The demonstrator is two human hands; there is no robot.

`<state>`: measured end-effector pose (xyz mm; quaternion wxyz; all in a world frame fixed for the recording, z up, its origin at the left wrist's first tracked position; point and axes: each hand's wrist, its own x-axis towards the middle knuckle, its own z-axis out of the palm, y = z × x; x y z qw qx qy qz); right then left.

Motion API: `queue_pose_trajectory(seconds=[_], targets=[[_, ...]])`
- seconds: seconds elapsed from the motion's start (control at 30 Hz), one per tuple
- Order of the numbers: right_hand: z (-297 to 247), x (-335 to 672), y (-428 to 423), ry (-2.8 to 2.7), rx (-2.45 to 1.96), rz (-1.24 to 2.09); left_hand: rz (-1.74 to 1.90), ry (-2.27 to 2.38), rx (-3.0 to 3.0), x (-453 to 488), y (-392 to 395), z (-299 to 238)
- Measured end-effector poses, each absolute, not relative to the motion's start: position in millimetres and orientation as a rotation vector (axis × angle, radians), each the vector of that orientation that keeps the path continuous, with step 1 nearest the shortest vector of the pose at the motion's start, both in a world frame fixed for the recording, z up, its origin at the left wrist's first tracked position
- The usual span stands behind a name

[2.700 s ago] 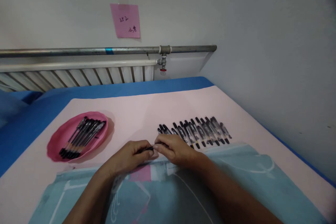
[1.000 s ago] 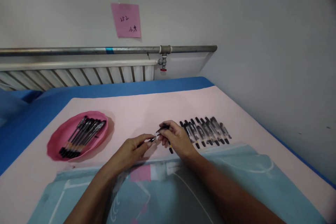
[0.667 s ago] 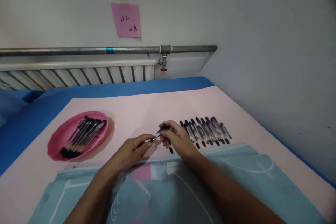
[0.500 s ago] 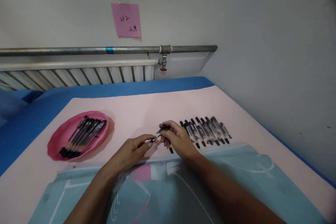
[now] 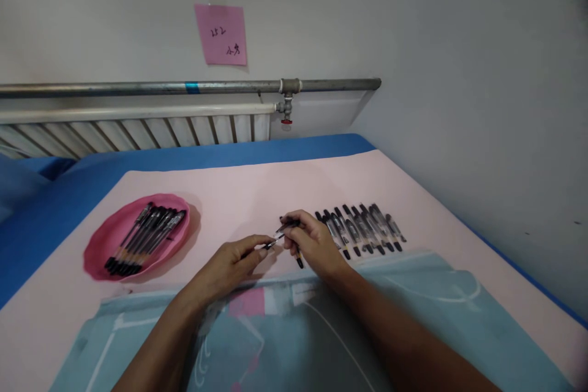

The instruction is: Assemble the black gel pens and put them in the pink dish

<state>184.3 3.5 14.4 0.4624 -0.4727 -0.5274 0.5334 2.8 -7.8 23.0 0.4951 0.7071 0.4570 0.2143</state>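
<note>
Close together over the pale pink sheet, my two hands meet at mid-view. My left hand (image 5: 234, 260) is closed, thumb and forefinger pinching a small dark pen part (image 5: 269, 245) with a light, shiny end toward the right. My right hand (image 5: 312, 242) curls its fingers round a black and clear pen piece (image 5: 288, 225); its exact form is partly hidden. Below those fingers shows a black and yellow pen end (image 5: 299, 259); whether it is held or lying on the sheet, I cannot tell. Just right of that hand lies a row of several black and clear pen pieces (image 5: 353, 231).
On the left, a pink scalloped bowl (image 5: 94, 257) holds several dark pens (image 5: 147, 239). A blue-green patterned cloth (image 5: 413, 294) covers the near side. Behind the blue edge (image 5: 220, 156) are a radiator (image 5: 138, 131), a metal pipe (image 5: 138, 89) and a wall bearing a pink note (image 5: 221, 35).
My hands have barely moved. The small gap between the pieces at their fingertips looks slightly wider, and my right fingers have shifted a little. Bowl and pen row are unchanged.
</note>
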Motion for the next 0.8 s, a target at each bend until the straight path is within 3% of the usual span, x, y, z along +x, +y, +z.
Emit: queue_pose_trajectory(seconds=[0.8], targets=[[15.3,181.7,-1.5,-1.421,-1.220,1.314,0.559,1.157,1.642,1.4,-7.4,15.5]])
